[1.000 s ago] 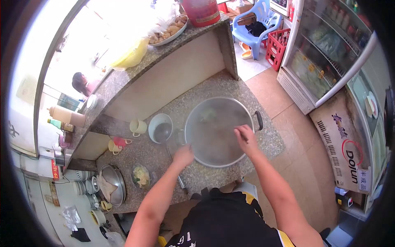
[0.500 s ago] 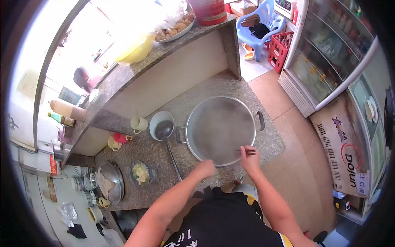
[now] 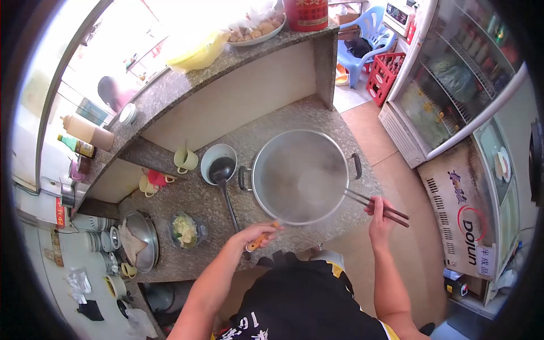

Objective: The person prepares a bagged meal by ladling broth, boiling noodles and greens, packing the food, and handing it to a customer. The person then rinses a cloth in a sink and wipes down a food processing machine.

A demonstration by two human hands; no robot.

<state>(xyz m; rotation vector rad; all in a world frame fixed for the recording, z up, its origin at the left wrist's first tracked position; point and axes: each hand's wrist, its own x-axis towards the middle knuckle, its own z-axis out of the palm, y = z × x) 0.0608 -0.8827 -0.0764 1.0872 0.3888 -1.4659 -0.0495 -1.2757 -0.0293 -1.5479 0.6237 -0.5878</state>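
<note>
A large steaming metal pot (image 3: 300, 141) sits on the speckled stone counter (image 3: 226, 133); steam blurs what is inside. My left hand (image 3: 258, 235) is closed around a wooden handle (image 3: 262, 238) at the pot's near left rim; the tool's far end is lost in the steam. Right of the pot, my right hand (image 3: 381, 212) holds dark chopsticks (image 3: 394, 214), their thin ends pointing at the rim. A black ladle (image 3: 222, 170) rests in a white bowl (image 3: 218, 152) left of the pot, its handle running toward my left hand.
Cups (image 3: 185, 160), a dish of pale food (image 3: 184, 231) and a metal basin (image 3: 148, 249) stand to the left. A raised shelf (image 3: 198, 82) curves behind the pot. A glass-door fridge (image 3: 453, 85) stands right. Beyond the shelf a person (image 3: 113, 93) is partly visible.
Both hands have moved apart. The wooden handle now shows in my left hand, and the chopsticks have swung out to the right of the pot. The ladle's bowl shows more clearly.
</note>
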